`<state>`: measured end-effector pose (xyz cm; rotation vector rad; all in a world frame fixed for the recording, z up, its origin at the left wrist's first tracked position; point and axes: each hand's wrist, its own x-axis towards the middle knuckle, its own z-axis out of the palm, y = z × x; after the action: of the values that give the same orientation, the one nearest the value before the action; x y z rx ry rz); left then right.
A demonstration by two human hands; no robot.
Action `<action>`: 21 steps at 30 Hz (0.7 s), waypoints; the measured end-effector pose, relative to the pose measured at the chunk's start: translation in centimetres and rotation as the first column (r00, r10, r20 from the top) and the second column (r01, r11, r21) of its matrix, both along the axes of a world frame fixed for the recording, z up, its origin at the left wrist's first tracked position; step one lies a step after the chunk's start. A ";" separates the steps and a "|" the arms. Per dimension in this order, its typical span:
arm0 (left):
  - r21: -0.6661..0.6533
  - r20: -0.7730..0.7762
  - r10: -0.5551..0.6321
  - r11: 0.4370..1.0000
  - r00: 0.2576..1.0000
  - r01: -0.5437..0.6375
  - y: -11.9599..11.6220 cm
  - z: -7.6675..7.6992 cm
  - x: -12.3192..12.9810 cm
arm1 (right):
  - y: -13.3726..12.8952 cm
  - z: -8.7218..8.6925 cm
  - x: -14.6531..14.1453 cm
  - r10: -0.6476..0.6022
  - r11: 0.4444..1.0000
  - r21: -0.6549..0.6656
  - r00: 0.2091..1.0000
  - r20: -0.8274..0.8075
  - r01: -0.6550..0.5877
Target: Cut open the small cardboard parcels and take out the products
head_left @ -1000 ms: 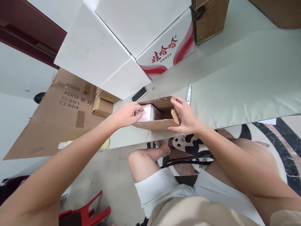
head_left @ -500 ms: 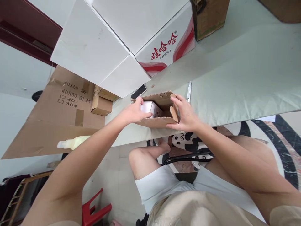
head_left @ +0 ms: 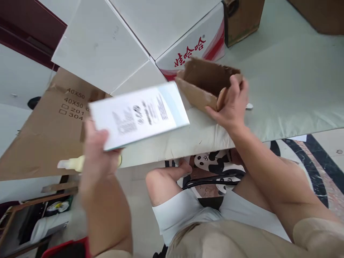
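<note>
My left hand (head_left: 98,154), smeared by motion, grips one end of a long white box (head_left: 126,114) with dark print and a pale blue band at its far end. The print is too blurred to read. To its right, my right hand (head_left: 232,102) is closed on the flap and edge of an open brown cardboard box (head_left: 199,95), which is tilted. I see only brown inner walls in that box; its bottom is hidden. The tip of a metal-looking tool (head_left: 249,106) shows just past my right fingers.
White cartons (head_left: 129,46), one with red print, stand at the back. A large flattened-looking cardboard piece (head_left: 48,132) is at left, near a pale yellow bottle (head_left: 73,163). A brown box (head_left: 243,21) sits on the green-covered table (head_left: 290,79). Below is a red stool (head_left: 67,249).
The white box has come out of the cardboard box and moved left in my left hand. My right hand has shifted the cardboard box right and away from me, tilting it.
</note>
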<state>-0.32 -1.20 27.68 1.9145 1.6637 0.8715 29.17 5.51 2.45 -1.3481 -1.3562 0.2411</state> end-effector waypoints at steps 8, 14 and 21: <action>-0.562 0.292 0.410 0.805 0.864 -0.192 -2.0 -11.6 -3.5 | -5.4 5.6 0.2 -0.051 0.970 0.241 0.990 0.129 0.019; -0.677 0.279 0.273 0.736 0.921 -0.013 -3.8 -10.7 -4.2 | -13.9 5.3 -8.4 0.595 0.802 -0.251 0.762 0.256 -0.542; -0.547 0.709 0.275 0.795 0.649 0.261 -7.9 -15.2 -4.6 | -18.7 0.4 -10.8 0.426 0.463 -0.296 0.503 -0.752 -0.835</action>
<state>-4.93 -9.12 12.52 0.8630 1.1777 0.8298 18.37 -13.20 2.80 -0.9899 -1.2155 1.7118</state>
